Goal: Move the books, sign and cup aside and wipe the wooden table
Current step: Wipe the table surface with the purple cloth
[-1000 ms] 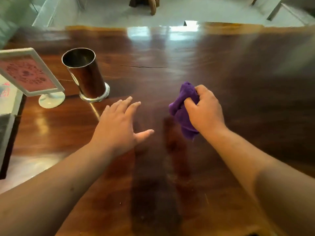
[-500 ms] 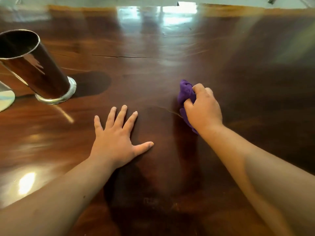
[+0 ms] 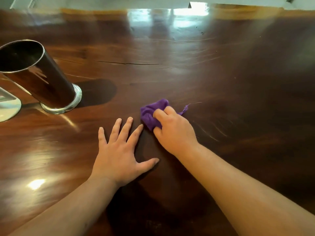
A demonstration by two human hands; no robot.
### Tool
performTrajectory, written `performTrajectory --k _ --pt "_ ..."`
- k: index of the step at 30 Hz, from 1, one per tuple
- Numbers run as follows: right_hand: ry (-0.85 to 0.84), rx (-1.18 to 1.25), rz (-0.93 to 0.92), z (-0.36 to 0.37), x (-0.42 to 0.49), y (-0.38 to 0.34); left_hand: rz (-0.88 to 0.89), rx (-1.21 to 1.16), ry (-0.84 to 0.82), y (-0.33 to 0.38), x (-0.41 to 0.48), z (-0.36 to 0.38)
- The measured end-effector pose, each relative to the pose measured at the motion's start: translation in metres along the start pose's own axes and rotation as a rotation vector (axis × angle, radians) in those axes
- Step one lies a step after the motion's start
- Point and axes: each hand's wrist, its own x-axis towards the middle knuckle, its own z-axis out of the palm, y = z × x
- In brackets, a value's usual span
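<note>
Here the right hand point(image 3: 173, 132) is clenched over a bunched purple cloth point(image 3: 150, 113), pressing it onto the wooden table point(image 3: 221, 74). The curled fingers point(image 3: 163, 114) cover the near half of the cloth, so its full shape is hidden; only the crumpled wad beyond the fingertips and a thin frayed tail trailing off past the knuckles to the right can be seen.

The left hand point(image 3: 119, 154) lies flat on the wood, released and holding nothing, fingers spread. Its index fingertip point(image 3: 140, 126) sits just beside the cloth, though whether the two touch cannot be made out. The thumb points toward the right wrist with a gap of bare wood between.

Well off to the left of the left hand's little finger stands the cup point(image 3: 39, 77), a dark shiny cylinder on a silvery base; the wide lens makes it look tilted, and its inside is too dark to read. Just left of the cup's base, the round white foot of the sign point(image 3: 7, 108) shows, the rest cut off by the frame edge. The books are out of view
</note>
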Motion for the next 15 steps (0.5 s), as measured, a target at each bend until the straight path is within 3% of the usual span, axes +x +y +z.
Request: performTrajectory --k 4,10,12,15 --pt "-0.033 -0.108 0.066 -0.028 -0.033 0.048 -0.009 -0.015 -0.009 0.001 -0.001 -0.002" --pt "0.03 -0.188 0.487 -0.063 0.012 0.121 -0.004 -0.034 0.004 0.001 -0.001 -0.003" --pt "0.044 -0.197 0.502 -0.053 0.03 0.108 0.0 -0.03 0.003 0.001 -0.001 -0.002" --pt "0.026 -0.167 0.352 -0.027 0.036 0.055 -0.005 -0.025 0.0 0.001 -0.001 -0.002"
